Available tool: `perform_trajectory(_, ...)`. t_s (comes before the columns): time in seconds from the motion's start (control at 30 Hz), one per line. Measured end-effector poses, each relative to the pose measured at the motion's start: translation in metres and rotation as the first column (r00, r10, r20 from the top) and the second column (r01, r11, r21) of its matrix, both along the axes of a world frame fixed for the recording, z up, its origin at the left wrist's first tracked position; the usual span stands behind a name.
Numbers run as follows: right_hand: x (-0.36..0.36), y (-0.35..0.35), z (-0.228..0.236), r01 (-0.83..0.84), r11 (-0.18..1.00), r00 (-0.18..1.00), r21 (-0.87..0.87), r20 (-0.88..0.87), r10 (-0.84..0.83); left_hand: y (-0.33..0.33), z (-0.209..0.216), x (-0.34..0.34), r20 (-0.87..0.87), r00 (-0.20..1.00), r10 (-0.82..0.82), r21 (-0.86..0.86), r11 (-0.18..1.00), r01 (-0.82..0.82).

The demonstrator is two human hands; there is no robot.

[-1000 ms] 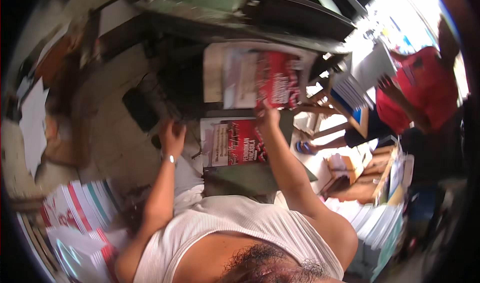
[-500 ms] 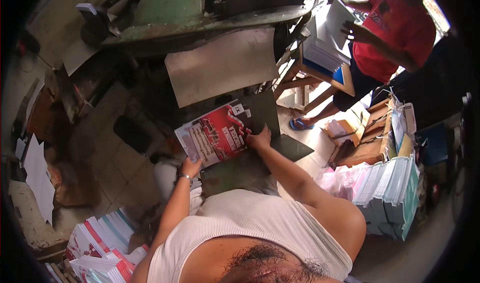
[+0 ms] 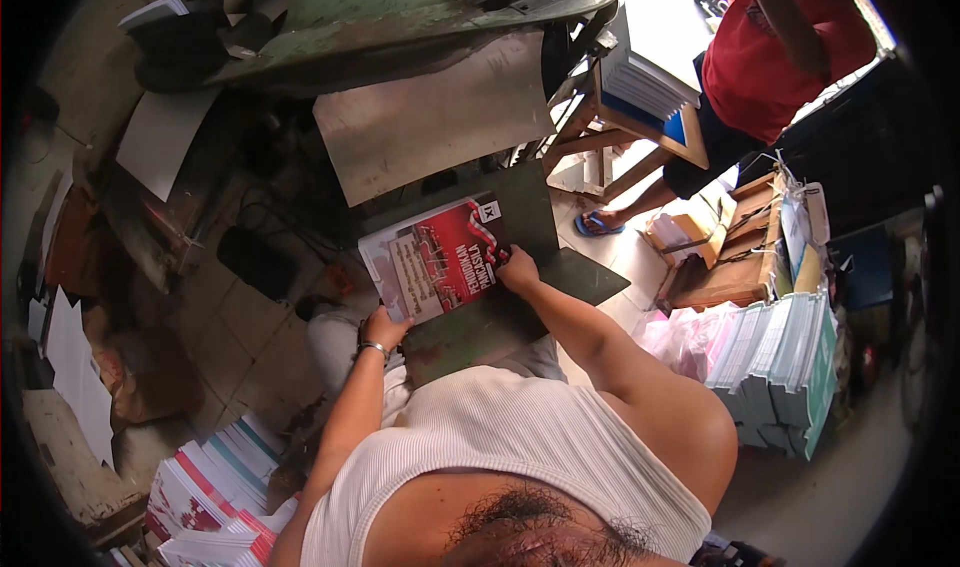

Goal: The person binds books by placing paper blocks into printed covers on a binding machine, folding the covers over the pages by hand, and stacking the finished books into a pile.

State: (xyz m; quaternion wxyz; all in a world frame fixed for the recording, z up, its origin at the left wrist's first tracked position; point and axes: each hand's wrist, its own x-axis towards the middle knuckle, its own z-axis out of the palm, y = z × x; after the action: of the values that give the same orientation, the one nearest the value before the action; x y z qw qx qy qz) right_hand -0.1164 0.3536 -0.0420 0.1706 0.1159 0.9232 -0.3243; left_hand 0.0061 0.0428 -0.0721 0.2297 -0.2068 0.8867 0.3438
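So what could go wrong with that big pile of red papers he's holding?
The red printed stack is gripped only at two edges, by the left hand and right hand, so loose sheets might slide out and scatter. It also sits on a tilted green plate, where it could slip toward the lap. Paper edges might nick the fingers.

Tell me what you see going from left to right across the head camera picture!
White paper sheets → fanned booklet pile → left hand → red-covered booklet stack → right hand → wooden stool → stacked pale-green booklets.
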Motion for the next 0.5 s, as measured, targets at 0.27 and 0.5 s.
perform_trajectory(0.27, 0.016, -0.064, 0.012, -0.438, 0.783, 0.659, 0.442, -0.434, 0.614, -0.008, -0.057, 0.011, -0.041, 0.989, 0.141, 0.120, 0.983, -0.136)
perform_trajectory(0.5, 0.039, -0.137, 0.015, -0.873, 0.308, 0.180, 0.379, -0.336, 0.924, 0.004, -0.004, -0.005, 0.033, 0.976, 0.217, 0.021, 0.976, -0.218)
